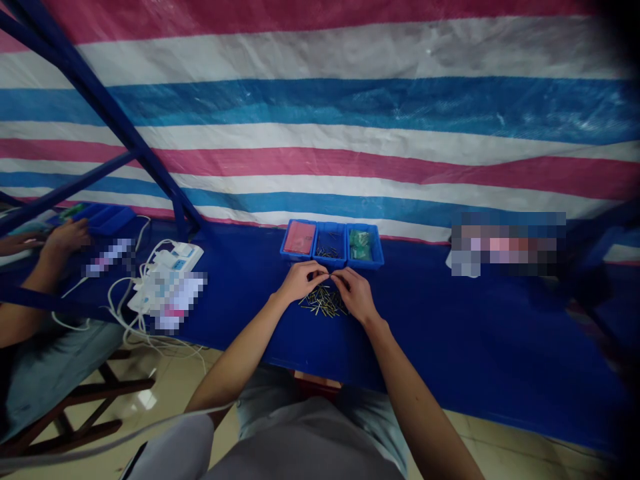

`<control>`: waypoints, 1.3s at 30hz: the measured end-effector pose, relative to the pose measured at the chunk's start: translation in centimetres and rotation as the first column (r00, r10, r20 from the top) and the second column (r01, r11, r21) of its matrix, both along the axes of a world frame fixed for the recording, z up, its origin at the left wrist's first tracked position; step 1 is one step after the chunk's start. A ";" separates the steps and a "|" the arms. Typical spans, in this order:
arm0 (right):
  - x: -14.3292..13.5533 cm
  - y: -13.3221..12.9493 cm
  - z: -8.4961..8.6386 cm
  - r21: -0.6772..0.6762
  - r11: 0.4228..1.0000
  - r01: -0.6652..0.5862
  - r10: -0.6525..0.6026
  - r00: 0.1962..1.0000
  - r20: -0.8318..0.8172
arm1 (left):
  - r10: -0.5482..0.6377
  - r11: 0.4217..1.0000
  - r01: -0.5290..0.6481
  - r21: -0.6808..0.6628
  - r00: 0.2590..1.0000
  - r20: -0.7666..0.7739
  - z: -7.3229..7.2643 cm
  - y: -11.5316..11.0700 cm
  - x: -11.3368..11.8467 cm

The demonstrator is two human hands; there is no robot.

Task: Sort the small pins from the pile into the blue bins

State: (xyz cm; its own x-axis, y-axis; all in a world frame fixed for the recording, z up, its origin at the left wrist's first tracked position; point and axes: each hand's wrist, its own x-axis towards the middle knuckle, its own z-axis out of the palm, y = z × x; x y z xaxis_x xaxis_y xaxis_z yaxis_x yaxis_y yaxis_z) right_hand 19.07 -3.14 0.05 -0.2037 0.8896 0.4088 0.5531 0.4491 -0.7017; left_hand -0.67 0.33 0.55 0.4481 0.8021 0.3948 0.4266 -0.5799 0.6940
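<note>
My left hand (302,281) and my right hand (354,293) meet fingertip to fingertip over the blue table (430,347). Both are closed in a pinch around something very small, too small to name. Directly beneath them lies a loose pile of thin, brass-and-dark metal pieces that look like screws or nails (324,303). Behind my hands stand three joined blue bins. Pink packets or cards (300,237) fill the left bin, small dark metal pieces (328,252) lie in the middle one, and green-and-clear packets (360,245) are in the right one.
White power strips (173,260) with tangled cables sit to the left, partly blurred out. Past a blue metal frame (115,127), another person's hand (69,237) works beside a blue tray (107,219). A pixelated object (505,244) rests at the right. Striped sheeting (320,160) hangs behind the table.
</note>
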 end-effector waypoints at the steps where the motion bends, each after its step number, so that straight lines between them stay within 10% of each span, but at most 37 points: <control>1: 0.0 0.0 0.0 -0.004 1.000 -0.004 0.004 1.000 0.004 | 0.000 1.000 0.000 0.002 1.000 -0.002 0.0 0.0 0.0; 39: -0.1 0.4 -1.1 0.008 1.000 -0.009 0.010 0.999 -0.036 | 0.001 1.000 -0.001 0.007 1.000 -0.012 -0.2 0.0 0.0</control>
